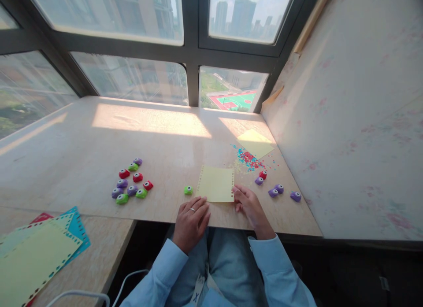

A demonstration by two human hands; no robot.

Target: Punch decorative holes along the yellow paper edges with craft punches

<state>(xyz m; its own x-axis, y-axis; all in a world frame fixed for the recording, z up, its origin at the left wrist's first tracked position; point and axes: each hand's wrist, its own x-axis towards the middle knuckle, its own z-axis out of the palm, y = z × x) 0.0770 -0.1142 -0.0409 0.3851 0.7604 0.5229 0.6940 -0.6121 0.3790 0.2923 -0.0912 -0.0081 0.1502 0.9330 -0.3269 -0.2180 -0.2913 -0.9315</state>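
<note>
Along the near side of the surface (165, 179), the right hand (247, 204) pinches the yellow sheet (216, 183) by its right edge; the left hand (192, 218) rests at its near-left corner, grip unclear. Thin, probably light and easily creased, it suits holding by its perforated sides. Just left sits a green device (188, 190).
</note>
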